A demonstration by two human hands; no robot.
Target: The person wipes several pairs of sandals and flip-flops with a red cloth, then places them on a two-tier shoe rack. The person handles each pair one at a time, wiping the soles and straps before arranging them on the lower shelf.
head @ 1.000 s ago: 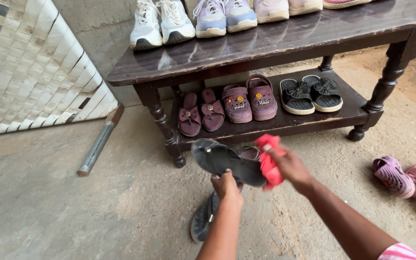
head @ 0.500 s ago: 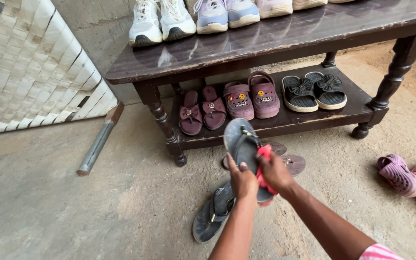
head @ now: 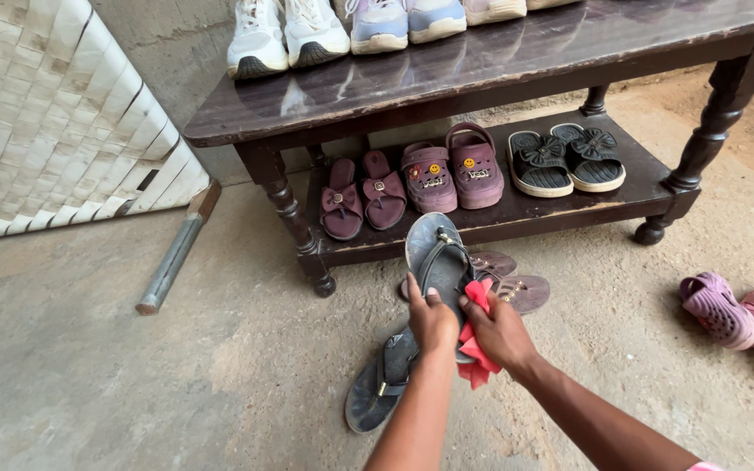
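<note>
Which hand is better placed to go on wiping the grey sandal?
Right, probably. The right hand holds the red cloth against the grey sandal, while the left hand grips the sandal's near end and steadies it, so it is not free to wipe.

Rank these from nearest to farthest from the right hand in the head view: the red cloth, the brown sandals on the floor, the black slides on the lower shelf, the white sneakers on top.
1. red cloth, in the right hand.
2. brown sandals, on the floor just beyond.
3. black slides, lower shelf, right side.
4. white sneakers, top left of the table.
</note>
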